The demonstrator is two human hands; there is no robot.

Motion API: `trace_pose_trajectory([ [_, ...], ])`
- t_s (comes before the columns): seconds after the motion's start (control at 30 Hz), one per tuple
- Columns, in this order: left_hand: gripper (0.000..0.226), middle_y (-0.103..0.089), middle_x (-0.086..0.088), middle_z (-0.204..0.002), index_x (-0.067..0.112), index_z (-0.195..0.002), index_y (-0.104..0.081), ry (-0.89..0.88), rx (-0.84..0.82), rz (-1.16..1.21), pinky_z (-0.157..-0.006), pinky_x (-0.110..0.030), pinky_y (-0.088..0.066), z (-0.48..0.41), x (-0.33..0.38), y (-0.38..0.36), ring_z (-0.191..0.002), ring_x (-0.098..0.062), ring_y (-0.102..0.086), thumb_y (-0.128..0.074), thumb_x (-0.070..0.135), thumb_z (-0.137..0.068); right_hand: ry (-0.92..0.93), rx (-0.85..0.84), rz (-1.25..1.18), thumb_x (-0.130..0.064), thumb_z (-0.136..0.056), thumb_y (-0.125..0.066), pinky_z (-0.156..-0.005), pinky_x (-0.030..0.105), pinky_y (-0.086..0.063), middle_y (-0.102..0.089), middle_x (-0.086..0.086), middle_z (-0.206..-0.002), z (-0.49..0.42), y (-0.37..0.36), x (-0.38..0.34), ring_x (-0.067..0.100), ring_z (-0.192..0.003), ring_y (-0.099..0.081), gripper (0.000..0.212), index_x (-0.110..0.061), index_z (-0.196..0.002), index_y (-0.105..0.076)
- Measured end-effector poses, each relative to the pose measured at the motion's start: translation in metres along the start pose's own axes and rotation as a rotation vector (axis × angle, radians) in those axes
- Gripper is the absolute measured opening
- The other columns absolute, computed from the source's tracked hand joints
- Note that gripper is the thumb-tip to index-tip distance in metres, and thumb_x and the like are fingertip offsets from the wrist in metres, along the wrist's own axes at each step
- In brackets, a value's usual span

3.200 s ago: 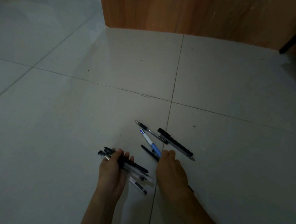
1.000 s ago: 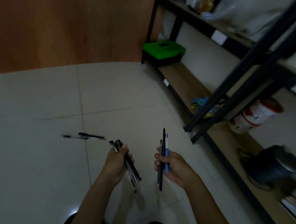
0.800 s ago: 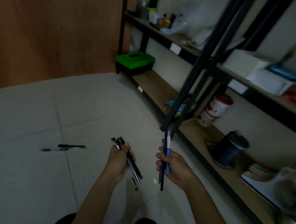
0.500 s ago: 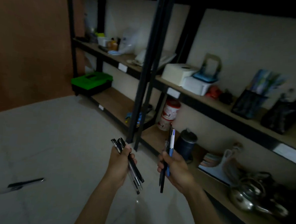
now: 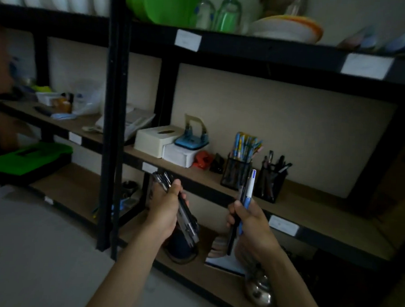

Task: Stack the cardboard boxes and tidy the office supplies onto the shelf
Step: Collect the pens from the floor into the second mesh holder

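Note:
My left hand (image 5: 164, 210) grips a bundle of dark pens (image 5: 186, 219), their tips pointing up and left. My right hand (image 5: 251, 226) holds a few pens upright, among them a blue and white pen (image 5: 248, 191). Both hands hover in front of the black metal shelf (image 5: 218, 196) at its middle board. On that board, just beyond my right hand, stand two black mesh pen holders: one (image 5: 235, 175) full of coloured pens, the other (image 5: 269, 181) with dark pens.
A beige tissue box (image 5: 155, 140), a white box (image 5: 179, 155) under a blue hole punch (image 5: 193, 138) and a red item (image 5: 202, 159) share the middle board. A green toolbox (image 5: 27, 158) sits low left. Metal kettle (image 5: 258, 292) and dark pot (image 5: 180, 248) occupy the bottom board.
The view swung from the floor up to the shelf. The two pens left on the floor have gone out of sight. Both hands keep the same hold on their pens.

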State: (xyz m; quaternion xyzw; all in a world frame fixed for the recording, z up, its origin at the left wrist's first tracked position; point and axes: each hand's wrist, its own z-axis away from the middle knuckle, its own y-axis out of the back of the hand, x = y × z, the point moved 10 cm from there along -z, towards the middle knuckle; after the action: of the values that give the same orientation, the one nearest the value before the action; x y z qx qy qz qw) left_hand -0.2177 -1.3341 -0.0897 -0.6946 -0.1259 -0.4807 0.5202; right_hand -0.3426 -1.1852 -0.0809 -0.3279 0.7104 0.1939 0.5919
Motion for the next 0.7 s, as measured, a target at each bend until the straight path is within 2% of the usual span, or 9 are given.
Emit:
trace_pose_trajectory([
  [0.1,0.004,-0.043,0.001,-0.07,0.013,-0.095,-0.043,0.001,-0.022,-0.007,-0.054,-0.024,-0.045,-0.011,0.004,-0.038,-0.054,-0.008,-0.044,-0.043,0.013,-0.099,0.038,0.073,-0.01,-0.007,-0.101,-0.035,-0.057,0.029,-0.038,-0.041,0.003,-0.07,-0.018,0.031,-0.032,0.013,-0.055,-0.041,0.014,-0.014,-0.095,-0.046],
  [0.17,0.003,-0.044,-0.001,-0.07,0.011,-0.099,-0.042,-0.014,-0.053,-0.024,-0.052,-0.024,-0.044,-0.02,0.004,-0.064,-0.055,-0.01,-0.044,-0.044,0.013,-0.099,0.071,0.12,-0.007,-0.008,-0.101,-0.034,-0.059,0.03,-0.037,-0.041,0.003,-0.069,-0.03,0.053,-0.056,0.015,-0.057,-0.04,0.014,-0.014,-0.095,-0.045],
  [0.3,0.003,-0.044,-0.002,-0.075,0.013,-0.102,-0.045,-0.064,-0.124,-0.072,-0.055,-0.028,-0.044,-0.037,0.003,-0.111,-0.058,-0.012,-0.045,-0.043,0.012,-0.099,0.163,0.241,0.009,-0.011,-0.102,-0.034,-0.06,0.032,-0.039,-0.041,0.004,-0.071,-0.058,0.098,-0.093,0.016,-0.06,-0.04,0.018,-0.013,-0.086,-0.043],
  [0.4,0.023,-0.044,-0.002,-0.07,0.008,-0.121,-0.041,-0.05,-0.148,-0.086,-0.057,-0.031,-0.044,-0.054,-0.008,-0.14,-0.057,-0.012,-0.045,-0.044,0.014,-0.099,0.218,0.359,-0.022,-0.01,-0.102,-0.033,-0.061,0.031,-0.039,-0.04,0.004,-0.072,-0.082,0.131,-0.108,0.016,-0.06,-0.039,0.016,-0.013,-0.089,-0.042],
  [0.57,0.035,-0.04,-0.006,-0.068,-0.001,-0.129,-0.032,-0.104,-0.204,-0.125,-0.057,-0.035,-0.043,-0.072,-0.018,-0.181,-0.055,-0.016,-0.044,-0.044,0.014,-0.099,0.233,0.495,-0.115,-0.012,-0.102,-0.034,-0.064,0.032,-0.04,-0.041,0.003,-0.072,-0.114,0.165,-0.116,0.016,-0.061,-0.04,0.011,-0.013,-0.093,-0.041],
  [0.63,0.028,-0.04,-0.007,-0.069,0.002,-0.123,-0.035,-0.125,-0.213,-0.116,-0.057,-0.036,-0.043,-0.078,-0.022,-0.195,-0.056,-0.017,-0.044,-0.043,0.013,-0.099,0.246,0.555,-0.115,-0.012,-0.102,-0.034,-0.063,0.03,-0.041,-0.041,0.003,-0.072,-0.124,0.175,-0.117,0.016,-0.062,-0.041,0.01,-0.012,-0.093,-0.04],
  [0.7,0.007,-0.04,-0.007,-0.07,0.008,-0.099,-0.04,-0.143,-0.218,-0.114,-0.057,-0.036,-0.043,-0.083,-0.026,-0.208,-0.057,-0.018,-0.044,-0.044,0.014,-0.098,0.246,0.602,-0.111,-0.013,-0.102,-0.035,-0.063,0.03,-0.043,-0.042,0.003,-0.072,-0.135,0.184,-0.114,0.015,-0.063,-0.043,0.011,-0.014,-0.093,-0.042],
])
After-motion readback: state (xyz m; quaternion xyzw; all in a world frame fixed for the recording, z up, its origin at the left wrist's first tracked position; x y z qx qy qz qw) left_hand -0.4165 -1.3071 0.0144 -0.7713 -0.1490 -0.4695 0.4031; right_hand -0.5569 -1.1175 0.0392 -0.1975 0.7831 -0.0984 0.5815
